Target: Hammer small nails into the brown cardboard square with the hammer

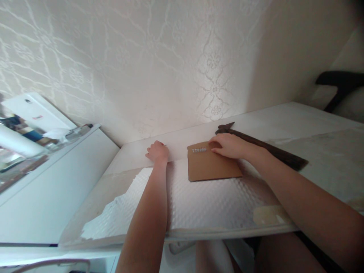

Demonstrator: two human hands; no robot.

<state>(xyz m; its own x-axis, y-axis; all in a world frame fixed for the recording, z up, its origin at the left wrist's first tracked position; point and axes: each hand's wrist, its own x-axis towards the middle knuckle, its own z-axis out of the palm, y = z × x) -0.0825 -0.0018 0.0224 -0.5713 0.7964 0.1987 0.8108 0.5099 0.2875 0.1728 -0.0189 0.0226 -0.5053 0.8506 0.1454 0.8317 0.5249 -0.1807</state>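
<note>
A square of brown cardboard [213, 167] lies on the white quilted sheet. Along its upper part runs a row of several small silvery pieces [199, 150], like nails or screws, too small to tell which. My right hand [229, 145] rests at the cardboard's upper right, gripping it there with thumb and forefinger beside the row. Left of the cardboard, near the wall, my left hand [157, 152] is closed, fingers curled low over the white surface; a thin tip seems to show by the fingers, too small to name. Behind my right hand lies a dark hammer [264, 146], partly covered by the wrist.
The patterned wall [170, 76] bounds the table at the back. A white cabinet [57, 189] stands at the left, with a white box [38, 112] and clutter on top. A beige patch [267, 215] is at the table's front edge. A black chair part [341, 81] shows far right.
</note>
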